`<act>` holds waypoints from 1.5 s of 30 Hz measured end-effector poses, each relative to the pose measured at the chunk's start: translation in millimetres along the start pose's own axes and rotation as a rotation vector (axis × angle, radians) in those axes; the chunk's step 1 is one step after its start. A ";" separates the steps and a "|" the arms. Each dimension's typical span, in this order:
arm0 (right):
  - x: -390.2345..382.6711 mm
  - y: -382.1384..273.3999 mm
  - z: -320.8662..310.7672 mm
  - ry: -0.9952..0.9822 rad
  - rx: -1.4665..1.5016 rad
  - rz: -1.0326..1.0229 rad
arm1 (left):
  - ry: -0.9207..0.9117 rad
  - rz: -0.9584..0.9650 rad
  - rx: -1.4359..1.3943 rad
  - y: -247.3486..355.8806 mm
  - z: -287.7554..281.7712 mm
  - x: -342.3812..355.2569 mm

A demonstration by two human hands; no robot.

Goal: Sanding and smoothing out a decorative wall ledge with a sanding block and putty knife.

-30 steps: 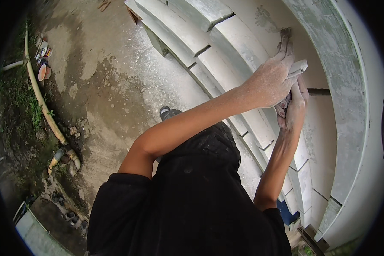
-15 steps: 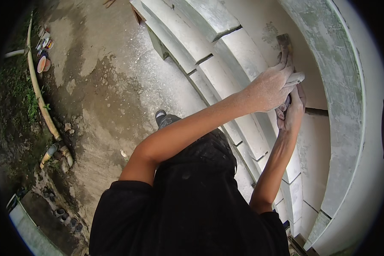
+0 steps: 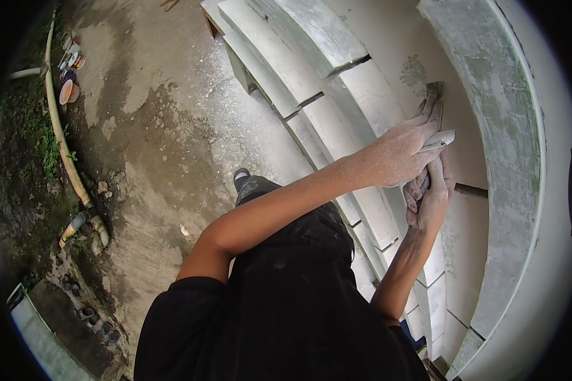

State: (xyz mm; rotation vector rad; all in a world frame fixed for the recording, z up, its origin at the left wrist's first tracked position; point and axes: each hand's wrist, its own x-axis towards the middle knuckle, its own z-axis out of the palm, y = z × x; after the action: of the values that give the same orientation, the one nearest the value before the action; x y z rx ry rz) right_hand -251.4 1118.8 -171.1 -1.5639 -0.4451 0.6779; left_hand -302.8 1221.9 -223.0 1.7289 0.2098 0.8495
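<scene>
Both my hands are close together over a pale, smooth surface point(image 3: 467, 225) on the right. They are coated in whitish dust. My left hand point(image 3: 397, 152), palm down, has its fingers stretched forward and pressed along a flat tool with a dark tip point(image 3: 436, 87); its exact kind is hidden. A greyish-white angular piece point(image 3: 443, 138) juts out at the thumb side of that hand. Just below, my right hand point(image 3: 431, 193) is closed, its fingers curled round something dark that is mostly covered. Whether both hands hold one tool cannot be made out.
Pale stepped ledges point(image 3: 337, 130) with dark gaps curve beside me. A greenish-grey band point(image 3: 511, 146) borders the right. Dusty concrete floor point(image 3: 165, 127) lies left, with a pipe point(image 3: 60, 136), an orange-topped tub point(image 3: 66, 93) and dark cups point(image 3: 87, 313) farther out.
My two hands and the dark-tipped tool have slid a short way back toward me along the pale surface. The whole view has shifted slightly as well.
</scene>
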 end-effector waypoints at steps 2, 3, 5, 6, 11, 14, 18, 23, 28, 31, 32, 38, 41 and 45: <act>3.6 -0.2 -12.5 -0.011 0.015 0.006 | -0.047 -0.035 -0.026 2.9 1.2 1.2; 8.3 -0.7 -16.9 -0.033 0.031 -0.002 | -0.084 -0.058 -0.044 4.6 -1.0 3.9; 4.5 -2.1 -20.2 -0.048 0.041 0.037 | -0.064 0.040 0.040 12.1 -7.9 0.8; -4.9 -0.8 -17.8 -0.037 -0.004 0.041 | -0.097 -0.083 -0.035 18.9 -9.9 -6.8; -18.5 9.1 -25.7 -0.080 -0.083 0.073 | 0.199 0.131 0.179 10.7 15.6 -23.4; 6.0 20.3 -19.6 -0.046 0.013 0.064 | 0.004 -0.068 0.066 12.5 1.1 -8.1; -2.0 21.1 -11.3 -0.020 0.062 0.087 | -0.072 -0.158 -0.032 7.5 -3.3 -14.0; 12.4 26.0 -10.4 -0.023 0.071 0.037 | -0.021 -0.079 0.076 -5.8 3.8 -5.0; -12.0 15.0 -3.1 0.002 0.010 0.081 | -0.043 -0.109 0.008 -0.4 0.4 -14.6; 29.4 21.2 -1.3 -0.035 -0.033 0.049 | 0.033 -0.053 0.052 -10.3 0.9 -4.9; 30.1 21.5 -1.1 -0.065 -0.035 0.050 | 0.001 -0.095 0.050 -7.1 -7.5 -1.5; -5.0 23.2 0.9 0.022 -0.041 0.076 | 0.301 0.147 0.150 -0.1 20.7 -25.6; 3.1 16.2 -7.6 -0.020 -0.030 0.082 | -0.127 -0.162 -0.005 -1.6 -7.5 -1.0; -13.1 21.2 -0.5 -0.014 0.025 0.068 | -0.068 -0.077 0.072 -1.9 -9.3 -18.6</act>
State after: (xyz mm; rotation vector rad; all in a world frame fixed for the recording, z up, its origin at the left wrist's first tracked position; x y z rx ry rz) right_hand -263.3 1107.6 -189.9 -1.5575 -0.3939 0.7438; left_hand -321.6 1219.7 -231.8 1.8017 0.2624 0.7341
